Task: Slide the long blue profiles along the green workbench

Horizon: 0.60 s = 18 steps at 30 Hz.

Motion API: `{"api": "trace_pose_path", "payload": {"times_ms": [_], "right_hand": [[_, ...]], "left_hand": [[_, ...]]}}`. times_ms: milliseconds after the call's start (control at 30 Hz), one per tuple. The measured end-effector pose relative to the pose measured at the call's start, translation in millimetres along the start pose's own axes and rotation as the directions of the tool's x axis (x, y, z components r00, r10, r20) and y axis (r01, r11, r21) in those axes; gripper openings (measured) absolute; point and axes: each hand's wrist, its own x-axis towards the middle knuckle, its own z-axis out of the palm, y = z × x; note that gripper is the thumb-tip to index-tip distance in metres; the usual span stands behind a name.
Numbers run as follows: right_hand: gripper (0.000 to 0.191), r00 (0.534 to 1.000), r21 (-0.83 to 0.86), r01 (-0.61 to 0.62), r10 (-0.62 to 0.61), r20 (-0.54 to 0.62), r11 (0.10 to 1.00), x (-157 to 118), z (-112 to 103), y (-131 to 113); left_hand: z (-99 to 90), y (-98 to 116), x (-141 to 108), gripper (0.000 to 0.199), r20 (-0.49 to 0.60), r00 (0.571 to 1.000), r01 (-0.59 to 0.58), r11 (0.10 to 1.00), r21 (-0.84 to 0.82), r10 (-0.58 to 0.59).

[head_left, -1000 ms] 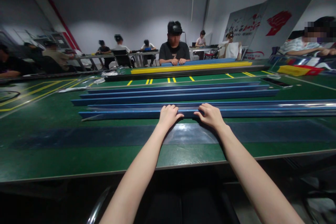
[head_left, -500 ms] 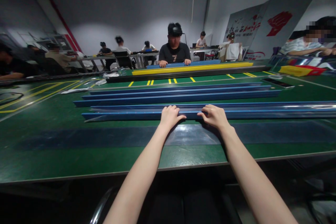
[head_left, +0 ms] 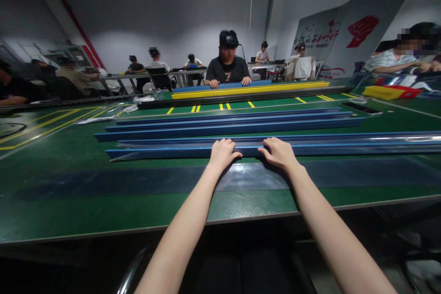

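A long blue channel strip (head_left: 165,152) lies across the table in front of me, with clear film along its trough. My left hand (head_left: 223,151) grips its near wall, fingers over the top and thumb on the front side. A short way to the right, my right hand (head_left: 278,150) holds the same strip, its fingers curled over the edge and its thumb pointing inward. Nearer to me, a flat, see-through plastic sheet (head_left: 138,181) stretches along the table beneath my wrists.
More blue strips (head_left: 234,124) lie parallel beyond. Farther back are a yellow strip (head_left: 251,90) and a dark strip (head_left: 248,97), with a co-worker (head_left: 227,66) behind them. A phone (head_left: 361,108) and a yellow tray (head_left: 384,92) sit right on the green table (head_left: 103,218).
My hands stay on the blue strip, the right one shifting very slightly left. Across the table, the co-worker's blue strip has slid to the left.
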Motion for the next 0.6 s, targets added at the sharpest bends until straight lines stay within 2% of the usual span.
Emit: {"api": "trace_pose_path", "payload": {"times_ms": [133,233,600], "right_hand": [[0.028,0.993,-0.030,0.118,-0.117,0.027,0.993,2,2,-4],[0.028,0.987,-0.025,0.156,-0.155,0.038,0.987,3,2,-10],[0.031,0.991,0.047,0.116,-0.119,0.069,0.992,4,1,-14]], "left_hand": [[-0.2,1,1,0.030,-0.002,1.000,-0.028,1.000,-0.003,0.028],[-1.2,1,1,0.028,0.006,0.999,-0.031,0.999,-0.013,0.031],[-0.9,1,2,0.029,0.020,1.000,-0.016,1.000,-0.022,0.017]]}}
